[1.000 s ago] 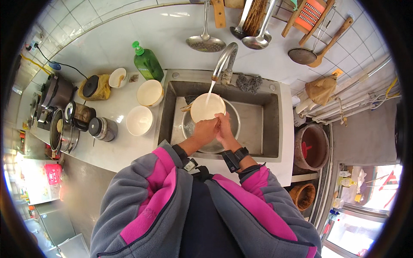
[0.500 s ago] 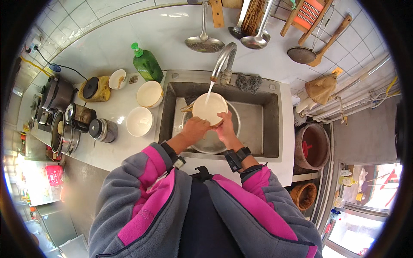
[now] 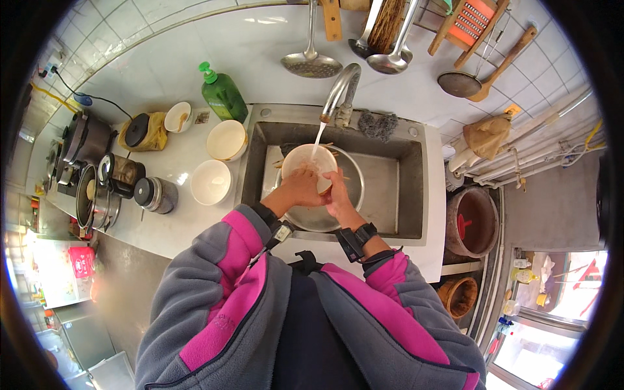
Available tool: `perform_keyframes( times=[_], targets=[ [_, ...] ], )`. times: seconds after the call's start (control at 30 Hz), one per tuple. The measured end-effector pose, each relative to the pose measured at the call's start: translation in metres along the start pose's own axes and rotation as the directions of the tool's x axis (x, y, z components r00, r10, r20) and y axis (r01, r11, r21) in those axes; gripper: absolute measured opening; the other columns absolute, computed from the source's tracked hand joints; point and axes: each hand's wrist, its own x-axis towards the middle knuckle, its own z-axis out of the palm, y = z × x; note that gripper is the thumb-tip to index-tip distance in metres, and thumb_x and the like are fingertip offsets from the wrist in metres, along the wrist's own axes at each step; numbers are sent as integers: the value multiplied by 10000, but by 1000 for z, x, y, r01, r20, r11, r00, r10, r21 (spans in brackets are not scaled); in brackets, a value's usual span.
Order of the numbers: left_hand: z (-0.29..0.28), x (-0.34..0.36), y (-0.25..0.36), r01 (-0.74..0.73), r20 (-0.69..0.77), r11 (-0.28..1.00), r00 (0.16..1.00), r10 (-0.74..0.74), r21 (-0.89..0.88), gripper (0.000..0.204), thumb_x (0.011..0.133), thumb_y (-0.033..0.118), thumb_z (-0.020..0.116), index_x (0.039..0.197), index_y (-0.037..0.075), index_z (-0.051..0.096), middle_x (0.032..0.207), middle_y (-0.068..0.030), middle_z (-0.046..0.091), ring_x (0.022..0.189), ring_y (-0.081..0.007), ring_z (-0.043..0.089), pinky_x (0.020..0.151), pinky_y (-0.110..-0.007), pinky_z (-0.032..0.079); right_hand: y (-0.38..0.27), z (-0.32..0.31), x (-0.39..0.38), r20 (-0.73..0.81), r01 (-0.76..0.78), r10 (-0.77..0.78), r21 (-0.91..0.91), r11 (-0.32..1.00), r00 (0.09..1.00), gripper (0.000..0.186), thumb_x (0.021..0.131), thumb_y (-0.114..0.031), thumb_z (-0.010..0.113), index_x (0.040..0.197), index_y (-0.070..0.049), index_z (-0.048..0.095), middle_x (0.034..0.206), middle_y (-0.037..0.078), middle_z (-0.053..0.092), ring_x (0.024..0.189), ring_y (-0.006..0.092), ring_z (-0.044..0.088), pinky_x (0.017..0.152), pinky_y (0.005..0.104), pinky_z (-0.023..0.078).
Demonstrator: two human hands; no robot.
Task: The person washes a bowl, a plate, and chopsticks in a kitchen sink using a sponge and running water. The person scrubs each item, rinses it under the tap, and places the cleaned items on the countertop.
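A white bowl point(image 3: 305, 156) is tilted under the stream from the tap point(image 3: 339, 91), above a round metal basin point(image 3: 354, 188) in the sink. My right hand point(image 3: 335, 194) grips the bowl by its right side, thumb near the rim. My left hand point(image 3: 303, 186) reaches into the bowl, fingers stretched along its inside under the water; the fingertips are slightly smeared. Several chopsticks point(image 3: 333, 153) lie partly hidden behind the bowl. A dark scouring pad point(image 3: 377, 126) rests on the sink's back ledge.
On the counter left of the sink stand a rinsed-looking white bowl point(image 3: 211, 182), another bowl point(image 3: 227, 140), a green pump bottle point(image 3: 223, 95) and a lidded jar point(image 3: 156, 195). Ladles point(image 3: 389, 63) and a skimmer point(image 3: 311, 65) hang behind the tap. A large round pot point(image 3: 478, 237) stands at right.
My left hand has moved from the bowl's lower rim up into its inside. The bowl has shifted slightly left and tilted, uncovering more of the chopsticks. My right hand still holds it.
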Motion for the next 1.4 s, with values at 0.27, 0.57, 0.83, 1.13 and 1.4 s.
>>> perform_keyframes(
  times=[0.27,0.57,0.83,1.13,1.4],
  targets=[
    [-1,-5,19,-59,-51,949,998,45,-311,343,829,331,587,1096,116,573,1013,-175,627,902,-371,595,781,-466,468,-6,-9,7,-18,-53,53,-8,999,998,385,848,-336,560,1185,-171,472,994,49,567,935,178,583,731,328,494],
    [7,-3,-23,-131,-195,285,958,-210,-949,342,888,329,583,1098,60,605,874,-40,654,788,-137,602,725,-294,476,-20,-4,13,-94,-73,58,-165,984,994,684,883,-623,417,1368,-142,375,1257,97,496,1172,232,453,996,491,301],
    [1,2,-42,-165,51,-501,920,-389,-850,483,943,461,435,1129,39,577,1063,-57,620,934,-158,593,824,-309,471,-10,-3,16,118,-90,71,168,982,991,620,905,-573,420,1319,-111,420,1269,46,499,1151,193,481,979,371,366],
    [1,35,-79,8,153,-715,979,-138,-699,440,933,401,433,1169,50,556,1142,-120,611,1027,-264,595,905,-392,474,-31,-4,22,292,56,-70,59,997,954,454,828,-183,694,1221,-83,488,1138,16,569,1002,103,541,820,249,443],
    [-24,56,-86,216,263,-604,965,11,-767,426,933,370,404,1171,50,554,1135,-134,616,1024,-273,602,925,-390,464,-55,11,17,354,116,-36,-210,971,935,470,739,-151,776,1132,-8,562,1032,38,626,915,117,589,812,270,469]
  ],
)
